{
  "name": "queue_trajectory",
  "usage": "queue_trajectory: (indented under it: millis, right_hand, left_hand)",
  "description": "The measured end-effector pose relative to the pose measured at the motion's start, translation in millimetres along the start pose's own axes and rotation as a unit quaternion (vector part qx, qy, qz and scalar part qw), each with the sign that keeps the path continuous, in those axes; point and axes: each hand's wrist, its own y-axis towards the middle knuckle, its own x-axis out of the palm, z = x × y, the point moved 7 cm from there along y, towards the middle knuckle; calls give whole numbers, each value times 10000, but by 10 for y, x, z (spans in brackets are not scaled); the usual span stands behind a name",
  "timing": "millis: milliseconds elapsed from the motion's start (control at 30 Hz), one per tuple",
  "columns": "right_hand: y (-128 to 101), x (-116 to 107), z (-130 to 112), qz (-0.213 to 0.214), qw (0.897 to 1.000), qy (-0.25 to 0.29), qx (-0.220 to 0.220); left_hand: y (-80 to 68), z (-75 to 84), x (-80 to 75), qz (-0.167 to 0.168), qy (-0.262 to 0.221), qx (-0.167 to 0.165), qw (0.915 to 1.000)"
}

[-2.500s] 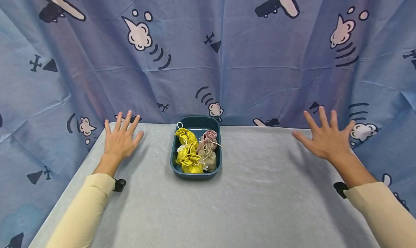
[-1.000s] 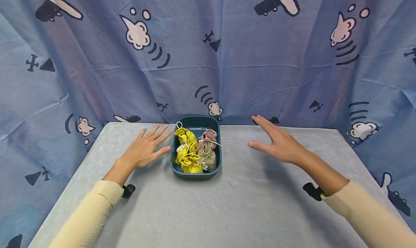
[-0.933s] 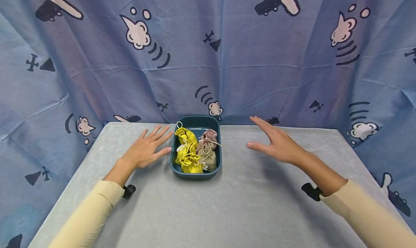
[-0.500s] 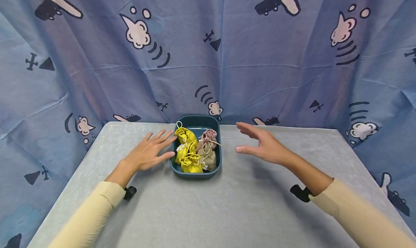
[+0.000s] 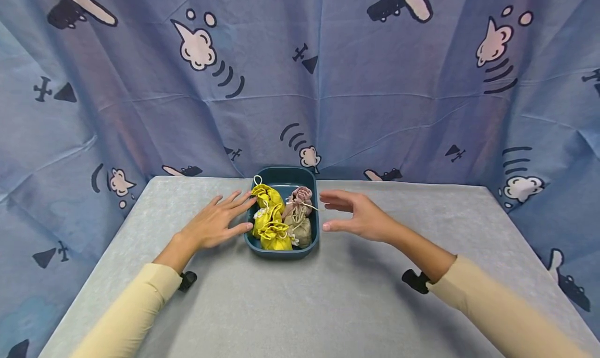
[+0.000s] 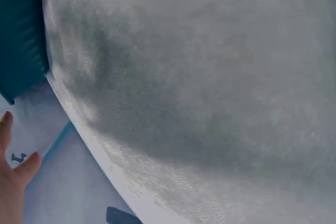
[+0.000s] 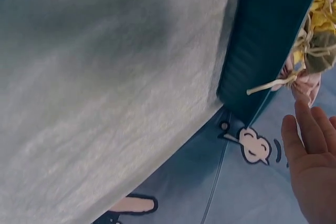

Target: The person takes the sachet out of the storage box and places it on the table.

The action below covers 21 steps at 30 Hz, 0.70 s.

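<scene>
A dark teal bin [image 5: 283,254] holds several small drawstring pouches. Yellow pouches [image 5: 272,220] fill its left side; a pink pouch [image 5: 301,199] and an olive-beige pouch [image 5: 300,233] lie along the right. My left hand [image 5: 213,223] is at the bin's left rim with fingers spread, fingertips over the edge; whether they touch it I cannot tell. My right hand [image 5: 358,216] hovers just right of the bin, fingers relaxed and slightly bent, thumb apart, holding nothing. In the right wrist view, a cord end [image 7: 265,85] sticks out past the bin wall [image 7: 257,35].
The bin stands near the back of a table with a pale grey cover [image 5: 290,306]. Behind it hangs a blue curtain [image 5: 375,87] printed with planes and clouds. A black wrist camera [image 5: 188,281] sits on my left wrist, another [image 5: 415,281] on my right.
Both hands have come inward from wide apart: the left to the bin's left rim, the right leftward to beside its right rim. The bin and pouches have stayed put.
</scene>
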Motion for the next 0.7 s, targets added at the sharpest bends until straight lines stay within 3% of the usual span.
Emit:
queue_trajectory:
  millis: [700]
  right_hand:
    - [286,425,-9,-201,9988,237,-368]
  left_hand:
    - [-5,-33,61,125,-182,104,9997]
